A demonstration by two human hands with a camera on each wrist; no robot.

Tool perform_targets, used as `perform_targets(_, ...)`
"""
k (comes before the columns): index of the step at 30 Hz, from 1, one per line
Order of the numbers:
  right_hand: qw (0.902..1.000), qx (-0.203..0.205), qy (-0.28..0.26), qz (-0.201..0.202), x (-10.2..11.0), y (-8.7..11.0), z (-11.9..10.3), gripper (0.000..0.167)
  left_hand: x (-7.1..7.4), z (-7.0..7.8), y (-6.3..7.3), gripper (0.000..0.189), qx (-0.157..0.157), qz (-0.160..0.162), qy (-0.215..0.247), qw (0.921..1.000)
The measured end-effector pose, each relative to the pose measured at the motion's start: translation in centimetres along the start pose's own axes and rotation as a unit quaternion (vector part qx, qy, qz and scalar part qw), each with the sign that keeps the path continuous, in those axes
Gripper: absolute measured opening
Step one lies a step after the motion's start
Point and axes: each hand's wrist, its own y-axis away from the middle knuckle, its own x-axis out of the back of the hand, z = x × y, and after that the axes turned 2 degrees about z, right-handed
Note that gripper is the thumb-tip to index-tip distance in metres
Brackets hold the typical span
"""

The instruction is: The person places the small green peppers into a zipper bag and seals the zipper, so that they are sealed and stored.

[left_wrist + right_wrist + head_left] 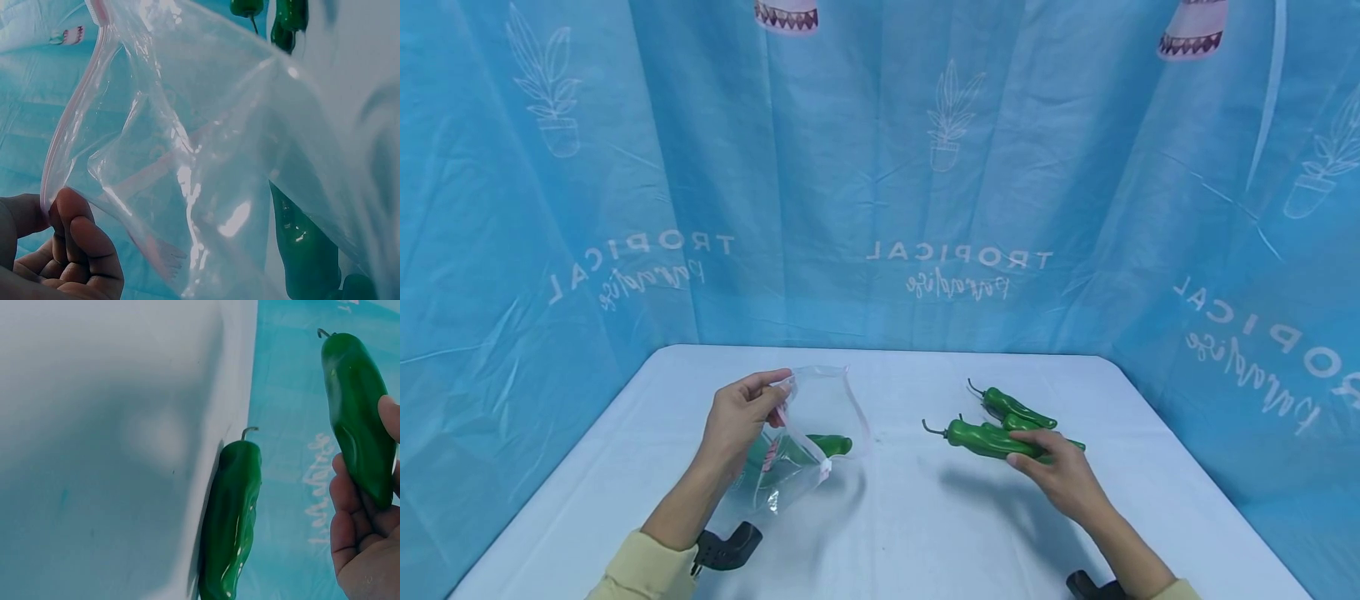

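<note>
A person in pale yellow sleeves (647,571) works with both hands at a white table (910,533). The left hand (745,415) pinches the rim of a clear bag (835,396) between thumb and fingers, holding it up above the left part of the tabletop, its pink-tinted seal strip bending away from the fingertips. Green shows through the plastic low in the bag, where the end of a pepper (832,445) gleams; it appears to lie inside, though folds and glare make the number there impossible to tell.

At right, the right hand (1063,479) grasps a second pepper (977,438), thumb on one side and fingers on the other, gripping it toward its tapered end. Its thin, curved stem points left, toward the bag, and the two stand well apart. The right-wrist view shows this pepper lifted, with a loose pepper (232,519) resting on the table near it.

Just beyond the right hand, more peppers lie close together on the tabletop, the farthest pepper (1018,409) slanting with its stem to the upper left. The others are partly hidden by the held one and the fingers. Black wrist devices (727,547) show near both forearms. Behind hangs a blue curtain (820,192) printed with potted plants and mirrored lettering reading "Tropical Paradise."
</note>
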Motion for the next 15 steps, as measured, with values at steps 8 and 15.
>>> perform_targets(8,0.9994,0.027,-0.020,0.009,-0.5,0.0,-0.8,0.043,-0.1,0.0,0.0,0.034,-0.002,0.001,-0.002,1.0000)
perform_targets(15,0.9984,0.048,-0.025,0.015,-0.9,-0.1,-1.5,0.040,-0.1,0.0,0.0,0.035,-0.002,-0.001,0.001,1.0000)
